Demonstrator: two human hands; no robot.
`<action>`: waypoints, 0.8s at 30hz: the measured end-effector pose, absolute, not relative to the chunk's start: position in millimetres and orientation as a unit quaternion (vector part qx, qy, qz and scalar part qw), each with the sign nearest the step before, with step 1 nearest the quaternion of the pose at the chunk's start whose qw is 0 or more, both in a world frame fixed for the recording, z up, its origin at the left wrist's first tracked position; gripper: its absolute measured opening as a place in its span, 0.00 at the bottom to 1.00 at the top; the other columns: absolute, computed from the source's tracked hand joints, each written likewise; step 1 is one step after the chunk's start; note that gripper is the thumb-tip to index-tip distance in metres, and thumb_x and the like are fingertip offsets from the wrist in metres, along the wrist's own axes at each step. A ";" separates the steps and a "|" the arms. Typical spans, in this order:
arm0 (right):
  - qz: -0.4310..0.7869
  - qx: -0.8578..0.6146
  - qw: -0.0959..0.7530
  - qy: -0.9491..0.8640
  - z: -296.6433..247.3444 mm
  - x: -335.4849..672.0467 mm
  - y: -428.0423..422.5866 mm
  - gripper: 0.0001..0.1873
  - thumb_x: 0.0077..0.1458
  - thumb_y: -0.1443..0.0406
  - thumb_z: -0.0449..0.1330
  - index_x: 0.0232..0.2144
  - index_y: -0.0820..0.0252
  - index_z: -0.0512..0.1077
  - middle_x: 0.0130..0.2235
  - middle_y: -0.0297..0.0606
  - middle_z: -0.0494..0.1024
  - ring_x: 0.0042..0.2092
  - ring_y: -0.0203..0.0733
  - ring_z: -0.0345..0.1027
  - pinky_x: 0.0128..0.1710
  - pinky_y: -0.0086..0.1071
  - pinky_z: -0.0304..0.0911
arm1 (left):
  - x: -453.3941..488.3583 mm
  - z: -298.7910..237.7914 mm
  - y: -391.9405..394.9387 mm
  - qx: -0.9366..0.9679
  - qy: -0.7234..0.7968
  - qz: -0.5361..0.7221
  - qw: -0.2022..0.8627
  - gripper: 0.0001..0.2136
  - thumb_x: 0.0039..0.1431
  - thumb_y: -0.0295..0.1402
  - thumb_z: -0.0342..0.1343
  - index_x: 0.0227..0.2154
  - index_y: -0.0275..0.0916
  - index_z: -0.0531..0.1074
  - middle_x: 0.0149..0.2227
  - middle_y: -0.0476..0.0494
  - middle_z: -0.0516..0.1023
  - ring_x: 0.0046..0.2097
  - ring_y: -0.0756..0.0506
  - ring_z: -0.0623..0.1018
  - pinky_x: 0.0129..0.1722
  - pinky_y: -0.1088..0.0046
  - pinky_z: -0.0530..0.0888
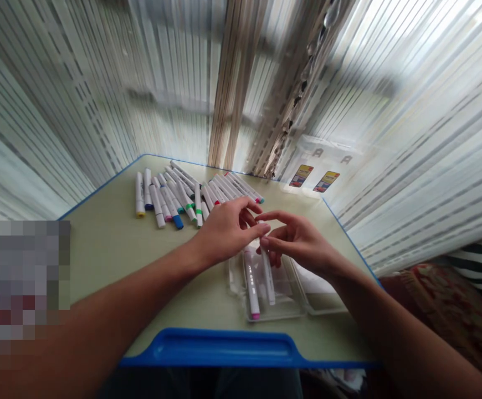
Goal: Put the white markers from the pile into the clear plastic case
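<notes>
Looking down from the head camera, I see both hands meeting over a green tabletop (162, 302), at the upper end of a white marker (269, 280). The marker's long axis runs from the fingers back toward the near edge of the table, its far end leaning slightly left. Its lower end lies over a clear tray (291, 302); whether it touches the floor of that tray I cannot tell. Just to its left, and nearly parallel, a pink-ended marker (252, 288) lies in the same tray.

My right hand (301, 238) has its thumb against the marker's shaft, with the fingers closed in around the upper part: a narrow pinch. My left hand (230, 224) comes in from the other side, thumb tip at the marker's upper end and fingers loosely curved; whether it bears any of the hold I cannot tell.

Beyond the left hand, and nearer to it than to the right, lies a pile of markers (174, 191), their axes variously turned. A second clear tray (328, 305) adjoins the first, below the right forearm. Clear packaging with two labels (301, 176) stands at the far right.
</notes>
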State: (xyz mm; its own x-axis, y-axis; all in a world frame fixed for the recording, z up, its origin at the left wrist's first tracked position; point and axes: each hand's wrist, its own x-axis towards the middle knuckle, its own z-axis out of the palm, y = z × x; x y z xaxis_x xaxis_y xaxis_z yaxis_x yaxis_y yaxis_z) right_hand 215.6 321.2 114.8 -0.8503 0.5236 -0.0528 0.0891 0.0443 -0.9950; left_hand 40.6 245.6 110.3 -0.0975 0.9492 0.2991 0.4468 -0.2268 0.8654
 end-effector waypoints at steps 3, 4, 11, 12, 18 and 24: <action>0.646 -0.225 0.154 -0.713 112.9 215.7 320.5 0.26 0.52 0.60 0.68 0.49 0.63 0.66 0.22 0.30 0.77 0.20 0.35 0.71 0.21 0.27 0.68 | 40.0 111.5 244.7 0.637 0.580 0.458 0.218 0.13 0.52 0.35 0.63 0.40 0.35 0.74 0.29 0.46 0.79 0.29 0.48 0.78 0.30 0.73 0.72; 0.641 -0.231 0.148 -0.717 112.6 215.6 320.2 0.25 0.52 0.60 0.68 0.49 0.63 0.65 0.21 0.30 0.77 0.20 0.34 0.70 0.20 0.26 0.67 | 39.7 111.7 244.5 0.645 0.584 0.450 0.201 0.12 0.52 0.35 0.63 0.39 0.35 0.75 0.29 0.47 0.79 0.29 0.49 0.77 0.30 0.73 0.71; 0.613 -0.287 0.107 -0.728 115.3 213.5 316.2 0.27 0.48 0.57 0.70 0.45 0.64 0.68 0.23 0.32 0.77 0.17 0.31 0.65 0.14 0.22 0.59 | 36.8 110.8 246.0 0.667 0.595 0.417 0.167 0.11 0.51 0.35 0.63 0.36 0.35 0.76 0.28 0.47 0.79 0.30 0.48 0.77 0.31 0.73 0.70; 0.612 -0.292 0.108 -0.727 115.8 213.1 315.8 0.27 0.46 0.57 0.71 0.44 0.64 0.68 0.23 0.32 0.77 0.17 0.31 0.65 0.14 0.23 0.59 | 36.6 110.3 246.5 0.667 0.595 0.414 0.172 0.11 0.50 0.35 0.63 0.36 0.35 0.76 0.28 0.47 0.79 0.30 0.47 0.78 0.31 0.73 0.70; 0.590 -0.322 0.115 -0.731 113.8 212.5 316.0 0.27 0.40 0.60 0.74 0.42 0.66 0.74 0.25 0.31 0.75 0.17 0.29 0.65 0.12 0.22 0.59 | 35.2 105.1 249.1 0.679 0.585 0.405 0.180 0.11 0.49 0.35 0.65 0.34 0.36 0.77 0.28 0.47 0.80 0.30 0.47 0.78 0.31 0.73 0.69; 0.563 -0.328 0.106 -0.751 108.8 215.3 319.2 0.30 0.39 0.63 0.75 0.46 0.64 0.75 0.32 0.36 0.79 0.19 0.31 0.69 0.13 0.22 0.63 | 34.4 101.4 249.9 0.696 0.575 0.390 0.183 0.09 0.48 0.34 0.64 0.33 0.37 0.78 0.30 0.46 0.80 0.31 0.46 0.77 0.31 0.73 0.69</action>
